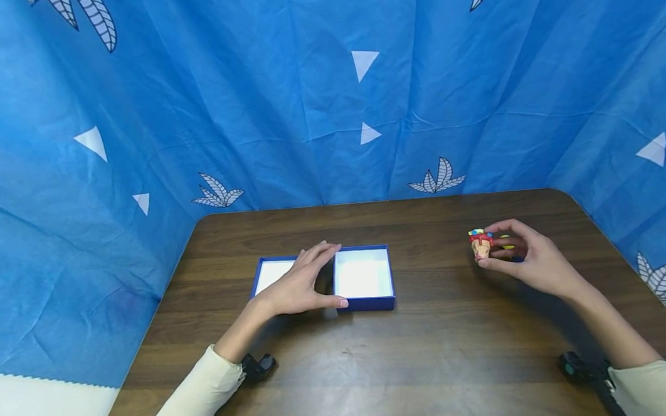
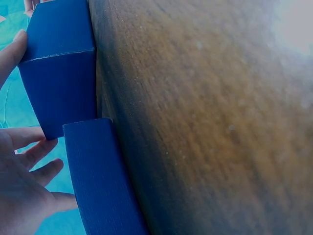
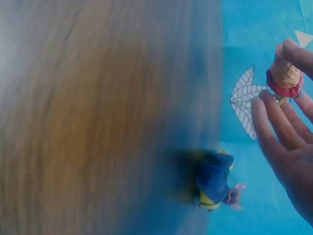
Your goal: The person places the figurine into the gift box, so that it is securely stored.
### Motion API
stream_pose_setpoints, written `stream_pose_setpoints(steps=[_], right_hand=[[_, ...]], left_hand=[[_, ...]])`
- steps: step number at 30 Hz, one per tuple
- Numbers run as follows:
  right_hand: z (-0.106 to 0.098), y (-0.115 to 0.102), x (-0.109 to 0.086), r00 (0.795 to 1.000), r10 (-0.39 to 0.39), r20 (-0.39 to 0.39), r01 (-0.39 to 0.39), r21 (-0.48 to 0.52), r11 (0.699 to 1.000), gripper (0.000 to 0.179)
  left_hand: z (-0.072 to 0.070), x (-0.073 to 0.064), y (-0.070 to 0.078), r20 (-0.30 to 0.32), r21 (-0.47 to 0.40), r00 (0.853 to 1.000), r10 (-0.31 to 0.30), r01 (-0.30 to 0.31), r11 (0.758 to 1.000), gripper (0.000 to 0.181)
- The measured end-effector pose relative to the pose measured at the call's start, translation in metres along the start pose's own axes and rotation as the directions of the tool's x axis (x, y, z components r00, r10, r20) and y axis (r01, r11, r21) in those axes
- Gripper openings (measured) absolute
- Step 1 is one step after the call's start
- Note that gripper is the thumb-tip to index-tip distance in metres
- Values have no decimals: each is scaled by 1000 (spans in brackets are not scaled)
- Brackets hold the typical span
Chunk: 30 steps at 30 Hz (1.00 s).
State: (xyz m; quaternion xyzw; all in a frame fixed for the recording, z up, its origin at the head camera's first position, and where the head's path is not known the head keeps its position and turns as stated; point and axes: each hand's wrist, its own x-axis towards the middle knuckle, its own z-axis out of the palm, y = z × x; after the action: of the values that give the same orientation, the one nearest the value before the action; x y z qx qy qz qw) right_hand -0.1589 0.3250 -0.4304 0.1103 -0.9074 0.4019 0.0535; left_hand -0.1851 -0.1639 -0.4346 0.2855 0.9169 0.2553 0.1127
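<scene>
Around the left side of an open blue box (image 1: 366, 304) with a white inside, my left hand (image 1: 297, 288) holds on, thumb at the near corner and fingers at the far one. Left of it lies a second, lower blue box piece (image 1: 270, 273), perhaps its lid, partly hidden under the hand. In the left wrist view the blue walls of the box (image 2: 61, 88) and the lower piece (image 2: 100, 176) nearly touch. My right hand (image 1: 530, 260) pinches a small toy ice cream cone (image 1: 480, 245) above the table, its red scoop pointing down in the right wrist view.
A blue-and-yellow toy figure (image 3: 213, 178) stands on the table beyond the right hand, mostly hidden by it in the head view. The brown wooden table (image 1: 375, 369) ends at a blue curtain (image 1: 328, 108) at the back and sides.
</scene>
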Motion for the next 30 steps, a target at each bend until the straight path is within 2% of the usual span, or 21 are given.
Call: stream_pose_setpoints(steps=[4, 9, 20, 24, 30], right_hand=[[5, -6, 2, 999, 0, 32, 0, -13, 1000, 62], [13, -11, 5, 998, -49, 41, 50, -17, 999, 61], [30, -30, 8, 992, -116, 42, 113, 84, 990, 61], [35, -37, 10, 990, -134, 52, 131, 68, 989, 61], [42, -47, 12, 990, -121, 75, 117, 48, 992, 59]], left_hand=[[0, 0, 0, 3, 5, 1000, -2, 2, 1000, 115], [0, 0, 0, -3, 3, 1000, 2, -2, 1000, 115], [-1, 0, 2, 3, -4, 1000, -9, 9, 1000, 115], [-1, -1, 2, -2, -15, 1000, 0, 0, 1000, 115], [0, -1, 2, 1, -16, 1000, -6, 6, 1000, 116]])
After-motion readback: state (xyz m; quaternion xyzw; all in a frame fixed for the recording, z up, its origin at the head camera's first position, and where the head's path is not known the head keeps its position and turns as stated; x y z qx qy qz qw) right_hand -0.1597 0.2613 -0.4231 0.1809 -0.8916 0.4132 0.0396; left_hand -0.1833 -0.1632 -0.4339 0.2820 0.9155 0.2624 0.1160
